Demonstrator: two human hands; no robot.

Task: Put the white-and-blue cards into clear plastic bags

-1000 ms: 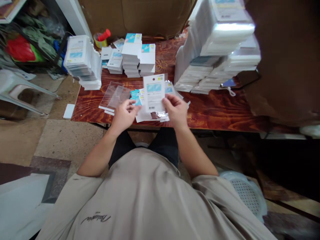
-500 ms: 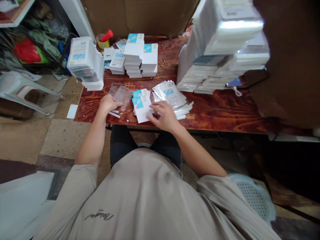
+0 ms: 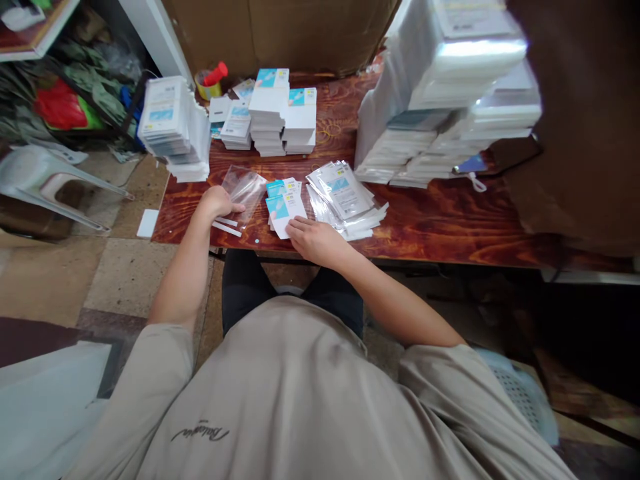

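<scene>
My left hand (image 3: 217, 202) grips a clear plastic sleeve (image 3: 245, 188) at the top of a small heap of sleeves near the table's front left. My right hand (image 3: 315, 240) rests at the front edge with its fingers on the top white card with a blue corner (image 3: 283, 208), which lies on a short pile of such cards. Just right of the cards sits a fanned heap of bagged cards (image 3: 345, 197).
On the red-brown wooden table (image 3: 440, 220) stand tall stacks of white packets at the right (image 3: 450, 100), card stacks at the back middle (image 3: 280, 110) and a leaning stack at the left edge (image 3: 173, 127). A yellow cup with a red item (image 3: 210, 79), cardboard boxes and a plastic chair (image 3: 45, 180) surround it.
The bagged card I held up in both hands now lies on the heap at right. My left hand went to the clear sleeves and lifted one; my right hand dropped to the card pile.
</scene>
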